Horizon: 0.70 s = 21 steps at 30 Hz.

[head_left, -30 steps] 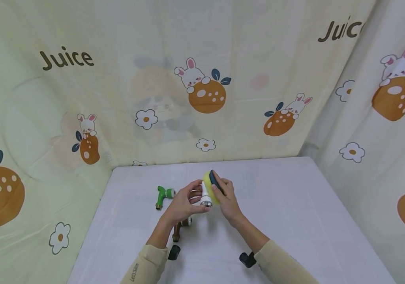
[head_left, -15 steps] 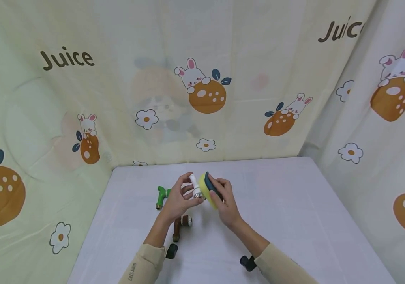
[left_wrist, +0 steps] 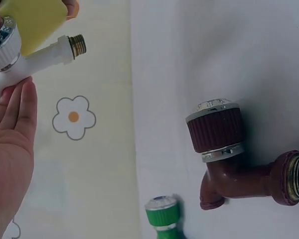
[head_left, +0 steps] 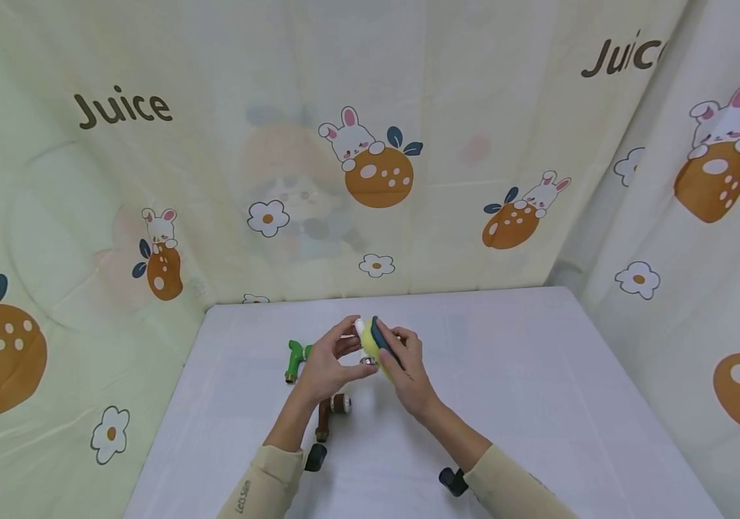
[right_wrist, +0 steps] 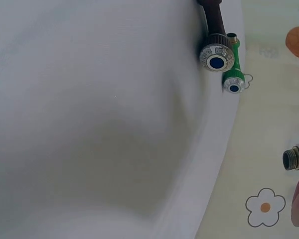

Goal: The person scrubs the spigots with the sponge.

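A white faucet (left_wrist: 42,57) with a chrome-topped knob and brass threaded end is held up above the table between the fingers and thumb of my left hand (head_left: 329,364). My right hand (head_left: 411,371) grips a yellow sponge (head_left: 370,337) with a dark scouring side, its yellow face against the faucet. In the left wrist view the sponge lies behind the faucet's knob. Below my left hand, a brown faucet (left_wrist: 229,169) lies on the table. A green faucet (head_left: 295,359) lies farther back and to the left, partly hidden by that hand in the head view.
The white-covered table (head_left: 506,382) stretches out to both sides of the hands. A patterned curtain (head_left: 448,238) hangs behind it and along the sides. Black wrist-camera mounts (head_left: 453,481) sit at both cuffs.
Both hands have shifted slightly left, with the white faucet tilting. The sponge parted slightly from the faucet half a second ago and now covers more of it again.
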Available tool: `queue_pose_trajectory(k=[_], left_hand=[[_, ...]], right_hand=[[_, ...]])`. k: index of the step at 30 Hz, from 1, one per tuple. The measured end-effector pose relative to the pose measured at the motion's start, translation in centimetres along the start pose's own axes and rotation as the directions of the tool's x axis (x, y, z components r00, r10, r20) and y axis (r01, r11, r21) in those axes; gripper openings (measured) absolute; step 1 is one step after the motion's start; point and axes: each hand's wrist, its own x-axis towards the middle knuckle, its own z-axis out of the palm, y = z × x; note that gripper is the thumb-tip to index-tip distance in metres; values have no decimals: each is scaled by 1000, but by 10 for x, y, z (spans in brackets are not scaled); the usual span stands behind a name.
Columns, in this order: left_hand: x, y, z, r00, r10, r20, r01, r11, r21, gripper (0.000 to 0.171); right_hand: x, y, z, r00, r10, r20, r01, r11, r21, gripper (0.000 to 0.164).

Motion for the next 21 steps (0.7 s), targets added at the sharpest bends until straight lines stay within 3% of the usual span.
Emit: queue_pose_trajectory(k=[5, 13, 21], left_hand=[[0, 5, 3, 999, 33, 44, -31, 999, -38, 96], [0, 6, 4, 998, 18, 60, -13, 996, -85, 95], [0, 8, 5, 998, 27, 49, -23, 997, -76, 92]], right_hand=[[3, -1, -1, 1000, 17, -20, -18, 999, -40, 50], [3, -2, 0, 999, -29, -43, 25, 996, -86, 51], [5, -7, -1, 999, 29, -34, -31, 996, -79, 50]])
